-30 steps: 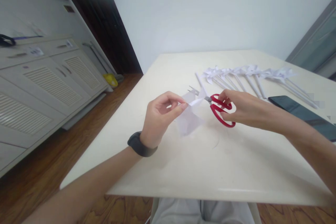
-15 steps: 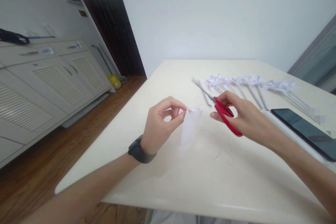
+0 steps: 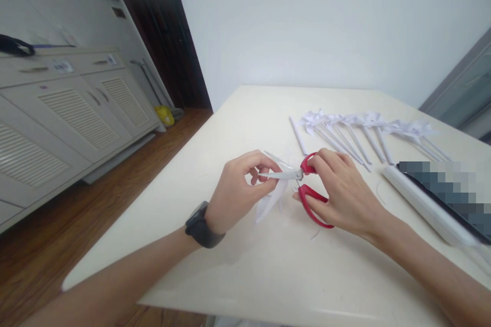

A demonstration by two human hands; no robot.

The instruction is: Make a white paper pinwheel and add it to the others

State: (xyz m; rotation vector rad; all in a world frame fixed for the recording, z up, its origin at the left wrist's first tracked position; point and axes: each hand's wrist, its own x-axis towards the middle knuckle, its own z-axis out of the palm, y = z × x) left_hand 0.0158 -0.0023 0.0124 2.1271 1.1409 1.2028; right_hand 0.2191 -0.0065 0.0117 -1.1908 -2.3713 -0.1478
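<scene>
My left hand [image 3: 238, 189] pinches a small white piece of paper [image 3: 270, 200] between thumb and fingers, just above the cream table [image 3: 268, 265]. My right hand [image 3: 341, 191] grips red-handled scissors [image 3: 303, 189], fingers through the loops. The blades point left, spread apart, with the lower blade reaching my left fingertips across the paper. A dark watch sits on my left wrist [image 3: 201, 225].
A row of several white paper pinwheels on sticks [image 3: 364, 127] lies at the table's far right. A white roll [image 3: 422, 204] and a blurred dark flat object [image 3: 452, 191] lie to the right. Thin paper slivers [image 3: 316, 234] lie by my right hand. White cabinets [image 3: 57, 112] stand at left.
The scissors had swung away from the paper, blades pointing to the far left. Now my right hand has turned them back left and the blades are open at the paper.
</scene>
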